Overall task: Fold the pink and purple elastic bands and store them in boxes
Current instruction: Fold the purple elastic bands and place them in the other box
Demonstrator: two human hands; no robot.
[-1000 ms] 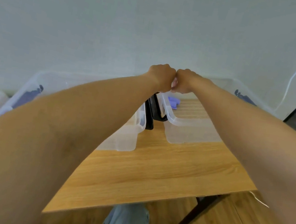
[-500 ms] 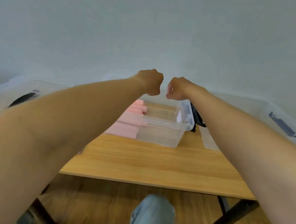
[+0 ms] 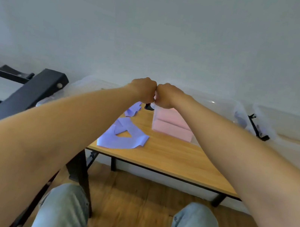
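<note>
Both arms reach straight out over the wooden table. My left hand and my right hand are curled into fists that touch knuckle to knuckle; nothing shows inside either fist. Below them a purple elastic band lies loose and crumpled on the table's left part, with a second purple band farther back. Folded pink bands are stacked in a clear plastic box right of the purple ones.
More clear boxes with black clips stand at the table's back right, one holding something purple. A black metal rack stands at the left. My knees in jeans are in front of the table, over a wooden floor.
The view has swung left, so the purple bands and black rack came into sight. My fists, slightly apart half a second ago, now touch again.
</note>
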